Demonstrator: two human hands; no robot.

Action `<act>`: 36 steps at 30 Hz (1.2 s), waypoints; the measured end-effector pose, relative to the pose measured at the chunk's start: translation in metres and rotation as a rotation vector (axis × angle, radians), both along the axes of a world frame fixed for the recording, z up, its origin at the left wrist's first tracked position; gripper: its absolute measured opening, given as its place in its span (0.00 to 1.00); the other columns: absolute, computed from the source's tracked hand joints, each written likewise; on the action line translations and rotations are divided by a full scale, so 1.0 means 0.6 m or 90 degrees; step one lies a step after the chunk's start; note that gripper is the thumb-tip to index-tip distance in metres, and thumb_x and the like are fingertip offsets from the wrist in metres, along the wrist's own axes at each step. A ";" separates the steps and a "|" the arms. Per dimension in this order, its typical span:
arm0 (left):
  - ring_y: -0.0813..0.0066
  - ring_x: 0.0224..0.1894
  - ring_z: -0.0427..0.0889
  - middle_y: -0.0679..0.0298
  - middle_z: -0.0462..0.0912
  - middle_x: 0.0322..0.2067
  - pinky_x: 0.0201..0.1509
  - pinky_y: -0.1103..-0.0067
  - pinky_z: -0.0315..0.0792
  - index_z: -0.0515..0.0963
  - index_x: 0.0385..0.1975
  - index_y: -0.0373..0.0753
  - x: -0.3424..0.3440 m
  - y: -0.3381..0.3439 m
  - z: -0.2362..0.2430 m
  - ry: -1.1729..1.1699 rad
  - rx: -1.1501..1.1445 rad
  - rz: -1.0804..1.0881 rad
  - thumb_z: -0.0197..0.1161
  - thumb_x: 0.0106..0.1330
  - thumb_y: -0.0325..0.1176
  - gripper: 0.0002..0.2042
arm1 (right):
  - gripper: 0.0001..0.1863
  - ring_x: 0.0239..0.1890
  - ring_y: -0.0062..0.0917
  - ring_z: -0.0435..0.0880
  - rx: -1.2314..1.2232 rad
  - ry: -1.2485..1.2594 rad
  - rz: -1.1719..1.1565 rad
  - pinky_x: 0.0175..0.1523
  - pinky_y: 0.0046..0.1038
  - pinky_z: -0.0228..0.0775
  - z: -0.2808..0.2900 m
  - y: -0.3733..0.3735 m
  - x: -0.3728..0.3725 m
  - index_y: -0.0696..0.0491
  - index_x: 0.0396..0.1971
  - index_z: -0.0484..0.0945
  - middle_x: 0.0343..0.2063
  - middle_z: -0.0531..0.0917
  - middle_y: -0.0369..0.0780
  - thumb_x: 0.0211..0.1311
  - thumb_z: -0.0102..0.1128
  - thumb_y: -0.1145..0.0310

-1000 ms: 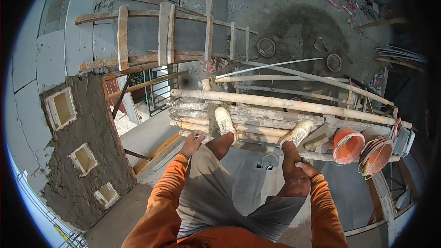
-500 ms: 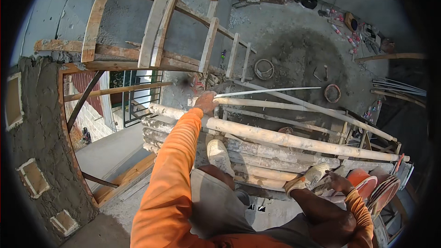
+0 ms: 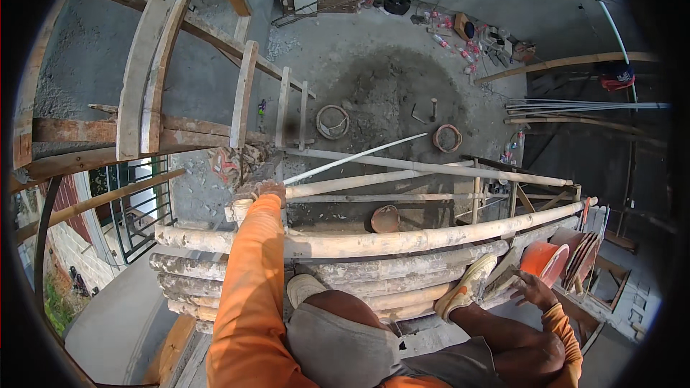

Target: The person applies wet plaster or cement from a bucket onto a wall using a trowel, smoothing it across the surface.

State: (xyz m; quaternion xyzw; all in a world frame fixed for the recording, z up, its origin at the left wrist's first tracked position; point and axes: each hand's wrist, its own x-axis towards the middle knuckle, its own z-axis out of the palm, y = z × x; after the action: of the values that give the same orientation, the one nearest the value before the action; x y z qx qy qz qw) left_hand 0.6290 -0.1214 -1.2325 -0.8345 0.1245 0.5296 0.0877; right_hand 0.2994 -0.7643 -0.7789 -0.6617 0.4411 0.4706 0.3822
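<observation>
My left arm in an orange sleeve reaches forward, and my left hand point(image 3: 267, 191) is closed over a pale bamboo pole point(image 3: 338, 185) near its left end. A thin white pipe point(image 3: 356, 159) slants away just beyond those fingers. Nearer to me, a thicker bamboo rail point(image 3: 402, 242) passes beneath my left forearm. At the right, my right hand point(image 3: 533, 290) is beside my knee with its fingers apart and nothing visible in them. Close by it, an orange-red bucket point(image 3: 537, 261) lies tipped, next to several stacked round containers point(image 3: 583, 259).
My shoes point(image 3: 467, 286) rest on a platform of mortar-stained bamboo poles point(image 3: 402, 271). A wooden ladder-like frame point(image 3: 151, 72) stands at left. Far below, the concrete floor point(image 3: 302, 50) holds a round tub point(image 3: 332, 123), another tub point(image 3: 447, 138) and scattered bottles point(image 3: 467, 57).
My view has turned to the right, so the scene shifts left in the picture. My left hand stays on the bamboo pole. My right hand has lifted slightly off my shoe's side, near the bucket.
</observation>
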 end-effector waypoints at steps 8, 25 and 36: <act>0.48 0.67 0.72 0.48 0.74 0.64 0.66 0.52 0.66 0.69 0.69 0.45 -0.067 0.049 -0.126 -0.170 -0.037 0.051 0.55 0.72 0.38 0.25 | 0.30 0.42 0.34 0.91 -0.031 -0.070 0.053 0.42 0.32 0.87 0.001 0.056 0.050 0.59 0.71 0.65 0.51 0.84 0.49 0.78 0.54 0.58; 0.43 0.46 0.87 0.47 0.88 0.40 0.53 0.53 0.77 0.78 0.58 0.47 0.040 -0.210 0.323 -0.203 -0.531 0.148 0.59 0.67 0.42 0.20 | 0.36 0.60 0.53 0.81 -0.117 -0.108 0.610 0.66 0.46 0.71 -0.035 0.114 0.274 0.52 0.74 0.63 0.55 0.82 0.61 0.71 0.57 0.52; 0.72 0.29 0.77 0.61 0.78 0.24 0.33 0.72 0.69 0.80 0.35 0.34 0.220 -0.182 1.075 -0.378 -0.783 0.071 0.58 0.64 0.44 0.16 | 0.41 0.68 0.55 0.70 -0.136 -0.789 0.621 0.69 0.48 0.66 -0.198 0.384 0.596 0.51 0.69 0.69 0.67 0.69 0.59 0.57 0.76 0.55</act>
State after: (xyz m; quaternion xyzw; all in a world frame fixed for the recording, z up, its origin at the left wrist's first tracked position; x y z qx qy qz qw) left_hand 0.7609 -0.2305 -0.5878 -0.8475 0.3304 0.1150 -0.3992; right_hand 0.6571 -0.5341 -0.8974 -0.9547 -0.1484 0.0865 0.2431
